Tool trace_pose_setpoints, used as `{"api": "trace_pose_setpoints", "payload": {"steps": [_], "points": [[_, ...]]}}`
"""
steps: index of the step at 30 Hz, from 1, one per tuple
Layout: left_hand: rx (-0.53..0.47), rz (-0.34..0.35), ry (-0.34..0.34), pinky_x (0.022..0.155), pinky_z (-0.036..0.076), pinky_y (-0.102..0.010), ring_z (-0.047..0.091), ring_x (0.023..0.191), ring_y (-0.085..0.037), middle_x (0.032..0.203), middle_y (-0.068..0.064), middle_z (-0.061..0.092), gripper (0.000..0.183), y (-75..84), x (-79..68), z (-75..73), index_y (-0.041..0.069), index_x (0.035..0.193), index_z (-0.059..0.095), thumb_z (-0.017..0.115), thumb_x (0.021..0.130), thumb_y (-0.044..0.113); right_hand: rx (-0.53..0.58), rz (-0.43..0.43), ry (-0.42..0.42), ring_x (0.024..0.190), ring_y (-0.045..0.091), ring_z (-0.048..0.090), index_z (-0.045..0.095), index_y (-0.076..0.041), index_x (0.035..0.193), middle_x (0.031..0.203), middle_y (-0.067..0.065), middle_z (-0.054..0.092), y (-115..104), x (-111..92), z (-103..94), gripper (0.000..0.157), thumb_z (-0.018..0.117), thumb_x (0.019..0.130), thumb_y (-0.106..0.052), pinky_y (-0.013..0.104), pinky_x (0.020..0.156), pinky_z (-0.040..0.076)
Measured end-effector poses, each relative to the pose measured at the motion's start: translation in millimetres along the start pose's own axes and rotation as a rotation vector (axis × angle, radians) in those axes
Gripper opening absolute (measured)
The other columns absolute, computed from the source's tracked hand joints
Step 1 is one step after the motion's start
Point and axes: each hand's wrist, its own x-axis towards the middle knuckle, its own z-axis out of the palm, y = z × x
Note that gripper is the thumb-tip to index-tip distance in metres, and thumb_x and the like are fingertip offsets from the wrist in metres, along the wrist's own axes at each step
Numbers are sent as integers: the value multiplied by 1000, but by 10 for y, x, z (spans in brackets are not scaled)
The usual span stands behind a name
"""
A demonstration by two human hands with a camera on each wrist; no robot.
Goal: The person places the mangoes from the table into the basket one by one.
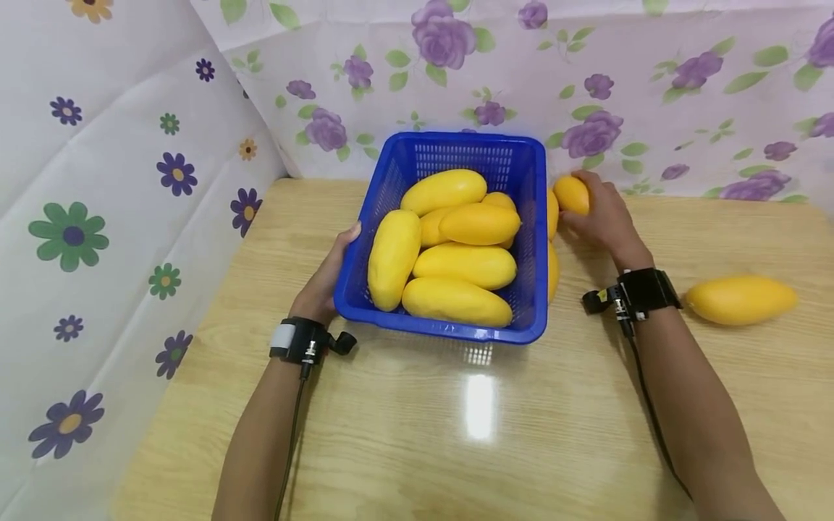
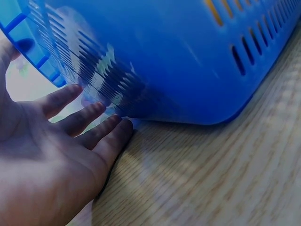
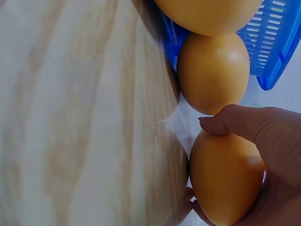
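While the left hand (image 1: 323,281) rested at the left side of the blue basket (image 1: 441,328), its thumb lay at the rim and its fingers were straight and spread by the outer wall; could not tell whether all the fingertips made contact. Basket stood on the bench (image 1: 404,449), its walls slotted; judged light and slightly flexible, best steadied by the rim. Inside, several yellow fruits (image 1: 465,265) were piled, one lengthwise near the left wall, most others crosswise. Just outside the right wall were two outer fruits (image 1: 553,271), partly hidden by the rim in the head view. Right of these, near the back of the bench, was the gripped fruit (image 1: 573,194), held between thumb and fingers of the right hand (image 1: 606,217); whether it bore on the bench was unclear. Estimate: firm, moderately heavy, smooth enough to slip or roll, likely to bruise under hard fingertips. Best hold judged to be round the thick middle, thumb opposing fingers, rather than at a tapered end. Farthest right, a lone fruit (image 1: 741,299) lay crosswise on the bench, beyond the right wristband (image 1: 649,289).
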Motion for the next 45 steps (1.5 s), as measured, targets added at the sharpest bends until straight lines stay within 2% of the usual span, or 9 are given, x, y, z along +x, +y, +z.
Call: {"api": "trace_pose_setpoints", "payload": {"steps": [9, 14, 19, 23, 29, 34, 38, 42, 45], "points": [[-12, -20, 1, 89, 48, -38, 54, 106, -19, 123, -6, 51, 75, -70, 3, 3, 26, 150, 38, 49, 89, 68, -8, -13, -38, 101, 41, 44, 37, -8, 150, 124, 32, 49, 58, -19, -19, 72, 69, 86, -17, 49, 76, 35], [-21, 5, 3, 88, 48, -37, 54, 105, -19, 122, -5, 52, 75, -37, -1, -9, 25, 150, 38, 50, 89, 67, 9, -40, -71, 103, 41, 45, 39, -6, 150, 134, 29, 49, 15, -9, -106, 73, 72, 86, -19, 51, 81, 36], [-58, -29, 4, 85, 49, -35, 56, 100, -17, 117, -3, 55, 76, -66, -50, -11, 21, 148, 40, 52, 89, 67, -6, -2, -126, 107, 41, 45, 36, -6, 152, 145, 27, 43, 12, -78, -164, 76, 72, 87, -22, 52, 85, 36], [-21, -31, 9, 89, 48, -36, 54, 105, -18, 122, -4, 53, 76, -64, -53, -25, 22, 149, 40, 52, 88, 68, 1, 18, -115, 107, 40, 45, 37, -8, 152, 147, 25, 43, -17, -121, -261, 75, 72, 88, -23, 51, 85, 35], [-18, 13, 9, 90, 47, -37, 52, 108, -19, 125, -5, 51, 77, -7, 17, -53, 23, 148, 41, 54, 86, 68, -16, 7, -56, 111, 43, 43, 32, -10, 155, 150, 26, 40, -207, -103, -496, 77, 69, 90, -28, 55, 87, 34], [-16, 0, -20, 93, 46, -37, 52, 111, -19, 128, -5, 50, 76, -15, 51, -30, 25, 150, 39, 52, 88, 68, -12, 32, -49, 112, 43, 44, 26, -14, 158, 153, 23, 37, -334, -146, -608, 85, 70, 88, -36, 54, 85, 36], [-12, -4, -14, 93, 47, -38, 52, 111, -19, 129, -5, 50, 76, -6, 49, -17, 25, 150, 39, 52, 88, 68, -5, 8, -11, 116, 43, 45, 27, -15, 157, 153, 19, 38, -478, -192, -646, 85, 70, 87, -37, 58, 90, 37], [-30, -4, 8, 90, 47, -37, 52, 108, -19, 126, -5, 50, 76, 3, 22, -28, 25, 149, 40, 53, 88, 67, 31, -20, 32, 116, 37, 46, 33, -20, 155, 150, 13, 42, -719, -220, -640, 81, 72, 86, -36, 53, 93, 39], [-32, -21, 11, 90, 47, -37, 52, 107, -19, 124, -5, 50, 78, 33, 10, -27, 25, 150, 39, 54, 87, 68, 79, -44, 45, 112, 32, 47, 38, -26, 152, 148, 9, 45, -893, -268, -610, 76, 74, 85, -35, 46, 89, 42]]}}
